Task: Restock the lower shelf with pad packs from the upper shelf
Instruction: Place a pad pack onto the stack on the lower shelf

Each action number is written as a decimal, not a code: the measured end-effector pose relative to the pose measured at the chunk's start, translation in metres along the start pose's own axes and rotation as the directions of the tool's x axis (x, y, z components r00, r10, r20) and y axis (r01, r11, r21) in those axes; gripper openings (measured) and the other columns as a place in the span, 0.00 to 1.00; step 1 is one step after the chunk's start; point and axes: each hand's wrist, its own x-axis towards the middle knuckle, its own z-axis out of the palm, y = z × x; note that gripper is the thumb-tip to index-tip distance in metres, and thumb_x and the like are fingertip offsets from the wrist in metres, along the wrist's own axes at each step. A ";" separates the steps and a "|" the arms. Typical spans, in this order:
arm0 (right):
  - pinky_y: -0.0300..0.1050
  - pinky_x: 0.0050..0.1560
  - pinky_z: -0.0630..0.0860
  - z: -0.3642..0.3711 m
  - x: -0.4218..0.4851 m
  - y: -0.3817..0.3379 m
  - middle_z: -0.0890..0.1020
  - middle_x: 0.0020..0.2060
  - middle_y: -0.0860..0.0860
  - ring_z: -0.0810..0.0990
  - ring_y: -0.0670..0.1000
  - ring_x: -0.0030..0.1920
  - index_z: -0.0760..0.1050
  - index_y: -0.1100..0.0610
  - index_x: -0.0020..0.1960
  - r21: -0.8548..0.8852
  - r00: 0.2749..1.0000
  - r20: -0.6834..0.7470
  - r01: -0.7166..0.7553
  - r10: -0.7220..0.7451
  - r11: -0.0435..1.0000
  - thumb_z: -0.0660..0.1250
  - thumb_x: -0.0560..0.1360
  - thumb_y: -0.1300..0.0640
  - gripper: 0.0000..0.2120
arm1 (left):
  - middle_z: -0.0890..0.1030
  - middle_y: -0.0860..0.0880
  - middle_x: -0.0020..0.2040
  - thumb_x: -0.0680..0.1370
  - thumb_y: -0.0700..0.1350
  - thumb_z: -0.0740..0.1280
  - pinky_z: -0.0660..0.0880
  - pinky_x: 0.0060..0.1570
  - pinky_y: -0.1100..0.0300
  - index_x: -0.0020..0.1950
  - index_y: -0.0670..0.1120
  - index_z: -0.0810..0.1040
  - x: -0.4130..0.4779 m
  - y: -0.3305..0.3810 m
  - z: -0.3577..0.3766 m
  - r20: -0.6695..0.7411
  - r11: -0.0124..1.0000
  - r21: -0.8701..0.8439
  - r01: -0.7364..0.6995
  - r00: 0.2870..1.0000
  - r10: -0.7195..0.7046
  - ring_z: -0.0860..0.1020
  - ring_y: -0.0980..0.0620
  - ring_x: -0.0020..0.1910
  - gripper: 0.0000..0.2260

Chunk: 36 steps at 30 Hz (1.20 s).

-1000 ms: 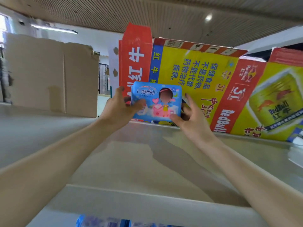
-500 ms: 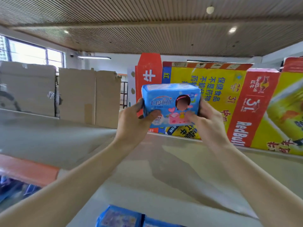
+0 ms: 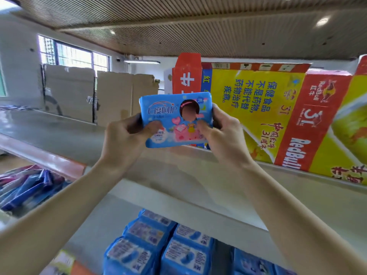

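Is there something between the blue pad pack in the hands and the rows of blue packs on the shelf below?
The front edge of the upper shelf lies under the pad pack, which the left hand and right hand grip. The pack must come out past that edge before descending to the lower-shelf packs. Nothing else visibly blocks the way.

Red Bull cartons, brown cardboard boxes

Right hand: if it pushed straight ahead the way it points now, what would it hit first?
Apart from the blue pad pack it holds with the left hand, the right hand would probably meet the yellow Red Bull carton standing behind it; depth is unclear.
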 end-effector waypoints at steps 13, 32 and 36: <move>0.47 0.50 0.82 -0.021 -0.085 -0.029 0.85 0.49 0.45 0.84 0.46 0.51 0.75 0.47 0.61 0.184 0.999 0.026 0.015 -0.020 0.983 0.66 0.80 0.60 0.13 | 0.85 0.61 0.40 0.74 0.44 0.73 0.78 0.39 0.70 0.50 0.54 0.83 -0.068 0.034 -0.016 0.030 0.998 -0.046 0.041 0.999 -0.040 0.84 0.62 0.40 0.07; 0.38 0.51 0.78 0.039 -0.207 -0.082 0.74 0.64 0.53 0.79 0.46 0.59 0.75 0.56 0.68 0.118 0.997 -0.061 -0.036 0.043 0.992 0.70 0.75 0.62 0.21 | 0.84 0.50 0.59 0.73 0.48 0.76 0.80 0.57 0.50 0.70 0.43 0.75 -0.141 0.032 -0.116 0.228 0.985 -0.096 0.142 0.967 -0.117 0.82 0.52 0.58 0.27; 0.36 0.50 0.78 0.048 -0.230 -0.091 0.74 0.64 0.55 0.79 0.45 0.58 0.73 0.58 0.69 0.107 0.992 -0.103 -0.055 0.066 0.993 0.68 0.75 0.65 0.22 | 0.83 0.49 0.59 0.72 0.47 0.77 0.80 0.58 0.54 0.70 0.43 0.75 -0.155 0.032 -0.128 0.245 0.975 -0.152 0.163 0.962 -0.123 0.82 0.52 0.59 0.28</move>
